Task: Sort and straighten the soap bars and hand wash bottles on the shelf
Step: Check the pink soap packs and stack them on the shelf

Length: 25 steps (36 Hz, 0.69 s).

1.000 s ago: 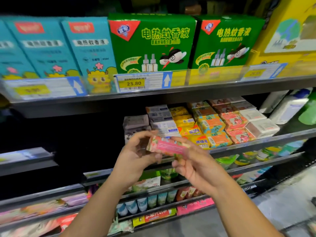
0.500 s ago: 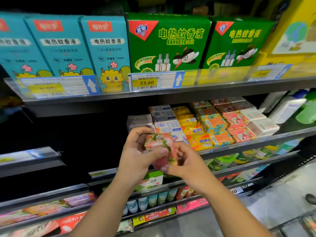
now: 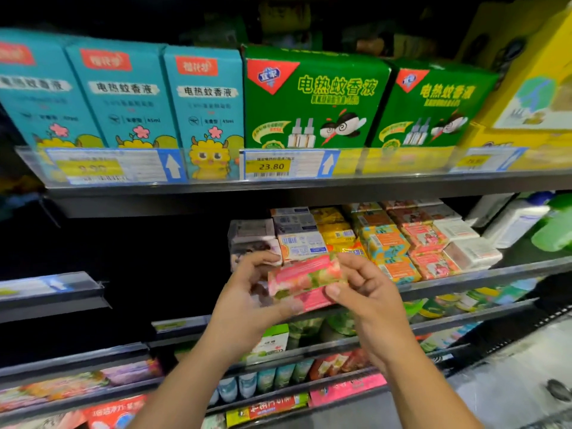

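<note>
A pink and green soap bar pack [image 3: 305, 278] is held in the air in front of the soap shelf [image 3: 470, 278]. My left hand [image 3: 247, 300] grips its left end with thumb below and fingers behind. My right hand [image 3: 368, 286] pinches its right end. Behind them, rows of boxed soap bars [image 3: 383, 239] in white, yellow, orange and pink lie stacked on the shelf. White and green hand wash bottles [image 3: 526, 222] stand at the shelf's right end.
Above, teal boxes [image 3: 123, 97] and green boxes [image 3: 312, 97] fill the upper shelf behind price tags [image 3: 272, 165]. Lower shelves [image 3: 278, 357] carry tubes and packets. The soap shelf's left part is dark. Grey floor [image 3: 510, 382] shows at lower right.
The soap pack was turned between both hands, from flat to on end and back to flat with its long side across. The view shifted slightly left and closer.
</note>
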Available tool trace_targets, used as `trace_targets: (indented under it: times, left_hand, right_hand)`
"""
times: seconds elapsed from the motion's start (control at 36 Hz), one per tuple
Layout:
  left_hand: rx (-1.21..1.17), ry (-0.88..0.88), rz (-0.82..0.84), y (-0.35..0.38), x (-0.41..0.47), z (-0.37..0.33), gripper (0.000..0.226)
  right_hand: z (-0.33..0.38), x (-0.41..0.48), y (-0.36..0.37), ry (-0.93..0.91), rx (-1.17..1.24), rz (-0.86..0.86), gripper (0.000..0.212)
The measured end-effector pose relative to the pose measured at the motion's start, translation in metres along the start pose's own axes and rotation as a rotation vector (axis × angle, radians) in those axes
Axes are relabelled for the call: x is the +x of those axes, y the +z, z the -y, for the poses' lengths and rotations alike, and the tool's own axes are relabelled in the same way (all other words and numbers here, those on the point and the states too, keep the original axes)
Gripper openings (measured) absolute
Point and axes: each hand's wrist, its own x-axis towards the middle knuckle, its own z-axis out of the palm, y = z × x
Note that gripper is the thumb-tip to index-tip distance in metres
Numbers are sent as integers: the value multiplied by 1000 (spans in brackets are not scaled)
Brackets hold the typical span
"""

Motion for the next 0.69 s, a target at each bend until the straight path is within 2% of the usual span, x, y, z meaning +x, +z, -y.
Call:
trace_targets:
  times: [0.11, 0.22, 0.33, 0.44, 0.5, 0.53, 0.61, 0.69]
  left_hand:
    - [279, 27, 101, 11, -10, 0, 68]
    - [254, 6, 54, 13, -16, 11, 64]
    - [127, -71, -58, -1, -14, 12, 72]
    - [-205, -10, -167, -9, -12, -6, 70]
    - [-227, -8, -203, -6, -10, -15, 66]
    - [-225, -21, -219, -4, -9, -18, 65]
    - [-166, -171, -237, -1, -4, -28, 38]
    - [42, -339, -151, -4, 2, -23, 9]
  right_hand:
    - [3, -10, 18, -34, -136, 62, 57]
    - [1, -14, 24, -44, -308, 83, 58]
    - [8, -10, 15, -59, -236, 48, 55]
    - [7, -3, 6, 30, -137, 4, 61]
    - [5, -3, 9, 105, -86, 13, 69]
    - [5, -3, 11, 136, -50, 36, 65]
    - [12, 0, 19, 240, -44, 32, 36]
    - [11, 3, 17, 420, -137, -1, 35]
